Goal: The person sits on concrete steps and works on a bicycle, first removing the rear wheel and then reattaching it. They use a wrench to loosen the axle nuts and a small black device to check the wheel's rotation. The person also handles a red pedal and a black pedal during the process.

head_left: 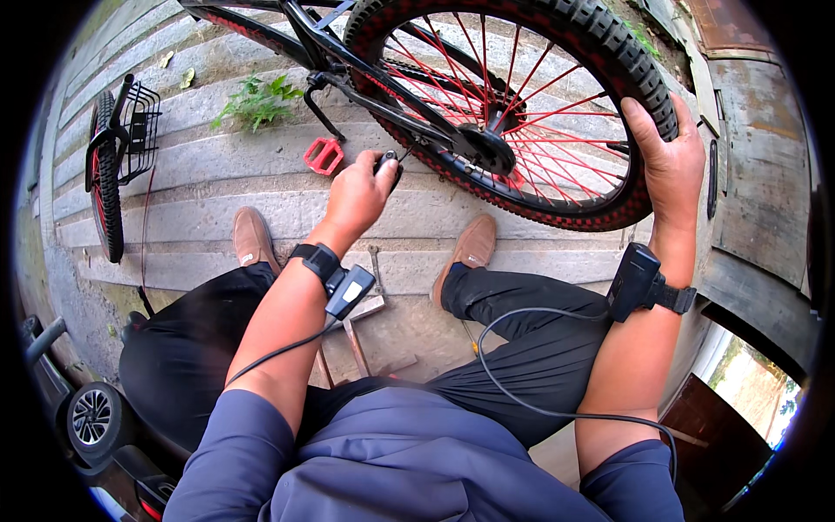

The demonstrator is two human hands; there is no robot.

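Note:
In front of me is a black bicycle with a knobby rear tyre (648, 65), red spokes (557, 113) and a dark hub (487, 150). My right hand (674, 157) wraps round the tyre at its right side, thumb on the inner edge. Closed round a small dark-handled tool (389, 165), my left hand (358, 196) is beside the lower frame tube. A thin shaft seems to run from the tool toward the frame near the wheel; whether it touches is too small to tell. Left of that hand sits a red pedal (323, 156) on its crank.
A wrench (375, 268) lies on the slatted concrete between my shoes, near some wooden pieces (358, 311). At the far left are the front wheel (106, 183) and wire basket (141, 130). A green weed (259, 100) grows beyond. Wooden boards (757, 165) stand at right.

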